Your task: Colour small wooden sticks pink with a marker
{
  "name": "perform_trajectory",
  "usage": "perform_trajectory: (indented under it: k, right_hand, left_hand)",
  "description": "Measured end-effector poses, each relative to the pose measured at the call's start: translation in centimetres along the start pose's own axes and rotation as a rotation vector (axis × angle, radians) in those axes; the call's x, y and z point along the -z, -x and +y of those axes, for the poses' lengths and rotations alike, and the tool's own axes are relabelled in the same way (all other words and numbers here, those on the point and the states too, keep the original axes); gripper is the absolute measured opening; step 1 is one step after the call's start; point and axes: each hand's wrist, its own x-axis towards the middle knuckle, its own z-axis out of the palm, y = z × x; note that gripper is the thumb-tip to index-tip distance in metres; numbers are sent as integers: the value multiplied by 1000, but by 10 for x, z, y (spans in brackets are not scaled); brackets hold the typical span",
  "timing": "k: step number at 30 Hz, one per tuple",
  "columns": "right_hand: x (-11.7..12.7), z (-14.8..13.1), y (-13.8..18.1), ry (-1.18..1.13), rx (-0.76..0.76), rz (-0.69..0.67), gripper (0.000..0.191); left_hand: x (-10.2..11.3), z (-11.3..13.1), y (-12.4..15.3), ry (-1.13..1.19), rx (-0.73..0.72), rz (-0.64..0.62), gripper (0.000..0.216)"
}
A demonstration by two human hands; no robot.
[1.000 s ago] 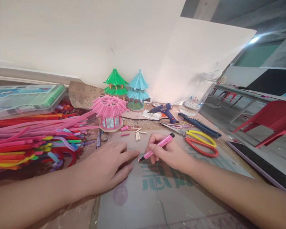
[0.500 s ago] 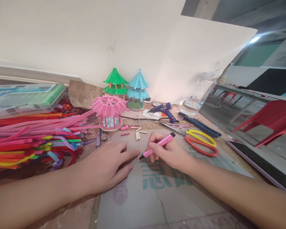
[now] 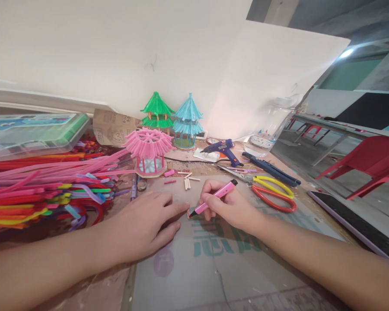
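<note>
My right hand (image 3: 225, 203) is closed around a pink marker (image 3: 214, 198). The marker's black tip touches a tiny stick (image 3: 188, 213), partly coloured pink, lying on the grey printed sheet (image 3: 168, 289). My left hand (image 3: 149, 224) rests palm down with its fingers apart, its index fingertip at the upper end of that stick. Several pale wooden sticks (image 3: 187, 183) lie loose beyond my hands. Beside them are a short pink piece (image 3: 169, 173) and a thin pink stick (image 3: 170, 182). A pink-roofed model pavilion (image 3: 149, 147) stands just behind these.
Green (image 3: 156, 112) and blue model pavilions (image 3: 188, 121) stand at the back. Coloured pipe cleaners (image 3: 45, 194) heap up at left, under a clear case (image 3: 35, 131). To the right are a glue gun (image 3: 225, 151), scissors (image 3: 274, 194), a dark-blue tool (image 3: 272, 169) and a phone (image 3: 353, 224).
The marker has shifted very slightly along the stick. Both hands otherwise hold their places, and the surrounding things have not moved.
</note>
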Motion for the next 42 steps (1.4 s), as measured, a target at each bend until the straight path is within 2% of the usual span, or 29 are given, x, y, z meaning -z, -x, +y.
perform_trajectory:
  k: [8,17,20,23,28,38,42]
  right_hand:
    - [0,1,0,-12,-1,-10,15]
    - [-1,-1,-1,42,-8,42,15]
    - [-1,-1,-2,39,2,41,16]
    - [-1,-1,-2,29,-5,41,15]
    - [0,-1,-3,29,-30,44,14]
    - [0,-1,-5,51,-13,114,17]
    - [0,-1,-5,54,-9,95,18]
  left_hand:
    - [1,1,-2,6,14,-31,34]
    - [3,1,-3,2,10,-37,34]
    - [2,1,-1,0,3,3,29]
    - [1,2,2,-33,-58,59,23]
    - [2,2,2,-95,-161,75,30]
    - [3,1,1,-42,-136,55,33]
    - [3,1,1,-45,-133,53,33]
